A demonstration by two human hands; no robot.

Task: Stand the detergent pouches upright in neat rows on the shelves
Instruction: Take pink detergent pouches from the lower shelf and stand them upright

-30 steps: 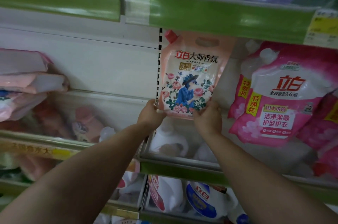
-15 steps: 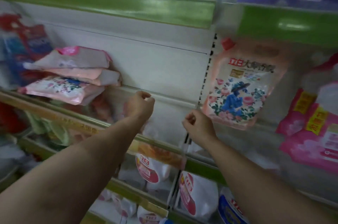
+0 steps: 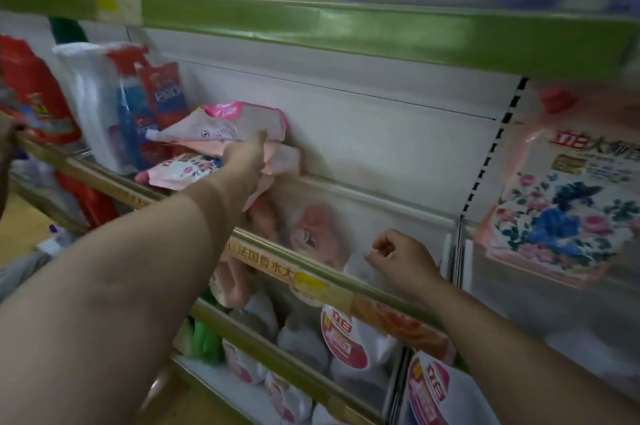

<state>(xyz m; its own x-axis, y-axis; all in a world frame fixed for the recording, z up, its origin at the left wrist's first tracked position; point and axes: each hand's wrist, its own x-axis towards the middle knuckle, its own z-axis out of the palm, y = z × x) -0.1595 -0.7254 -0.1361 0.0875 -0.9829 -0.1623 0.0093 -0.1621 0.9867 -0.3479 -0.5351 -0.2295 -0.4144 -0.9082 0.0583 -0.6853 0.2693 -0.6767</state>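
A left hand (image 3: 247,161) reaches into a stack of flat-lying pouches (image 3: 225,144) on the middle shelf (image 3: 311,280), its fingers buried among the pink packs, so whether they have closed on one cannot be told. The right hand (image 3: 398,260) hangs loosely curled and holds nothing, just above the shelf's front rail, near the upright divider.

The step in hand appears to be fetching the next pouch from the pile at far left; one floral pouch (image 3: 561,202) already stands upright in the bay at right, against the back panel. The next move likely calls for drawing a single pack free without dragging its neighbours, then setting it on its base in the bare stretch of shelf between pile and divider.

The pouches are soft, glossy film bags, pale pink with rose prints, slumped and creased where they lie stacked three or so deep; such limp packs will probably need their bottoms squared to stay standing. A clear plastic lip fronts the shelf. Red and blue refill bags (image 3: 149,105) stand just left of the pile.
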